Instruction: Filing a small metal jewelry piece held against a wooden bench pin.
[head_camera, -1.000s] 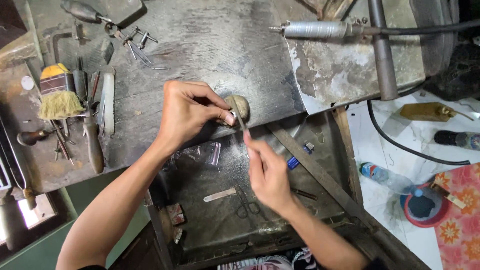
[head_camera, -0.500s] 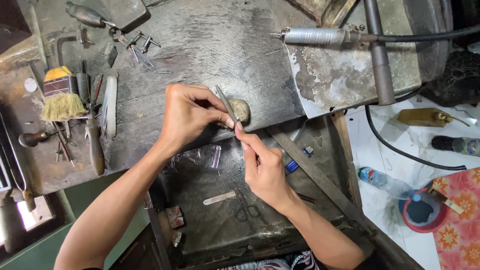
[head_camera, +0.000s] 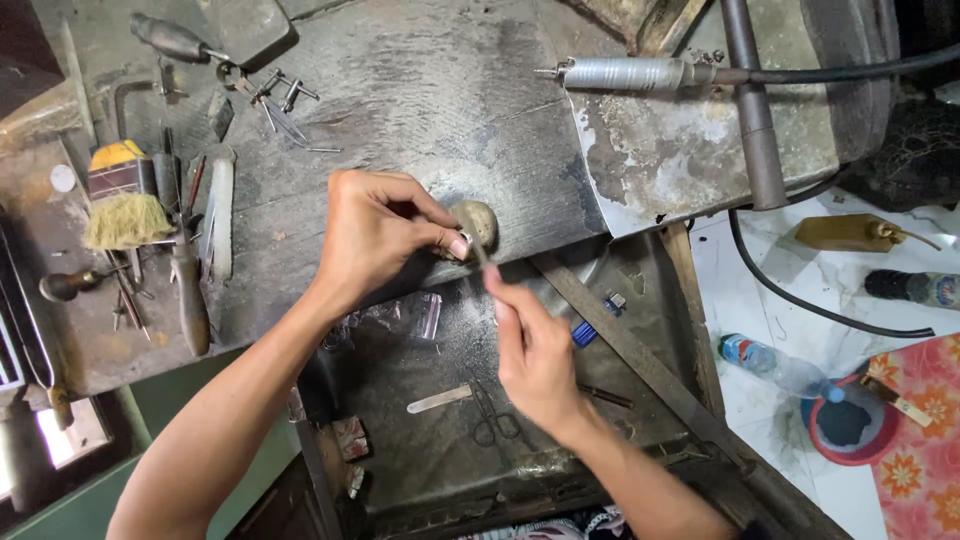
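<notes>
Looking down low in the frame first, a forearm runs up from the bottom right to the right hand, just right of centre, its fingers drawn together and pinching a thin file that slants up and left towards the middle. Under that hand lies the drawer tray, a dusty dark metal pan, with a flat pale metal strip and small scissors lying on its floor, a clear plastic bag further up it, and a small blue item near its right side.

Up from there, centre frame, the left hand comes in from the lower left, fingers curled and pressed together at the tips, pinching something small that cannot be made out, right where the file's tip meets it. Both sit against the rounded wooden peg that juts from the front edge of the workbench.

Out on the left of the frame, on the bench top, a yellow-handled brush lies beside wooden-handled tools. Upper left, loose metal bits are scattered by a dark-handled tool.

Top right, a silver rotary handpiece lies on the bench with a black cable running off to the right edge. Far right, on the pale floor, a plastic bottle lies near a red bowl.
</notes>
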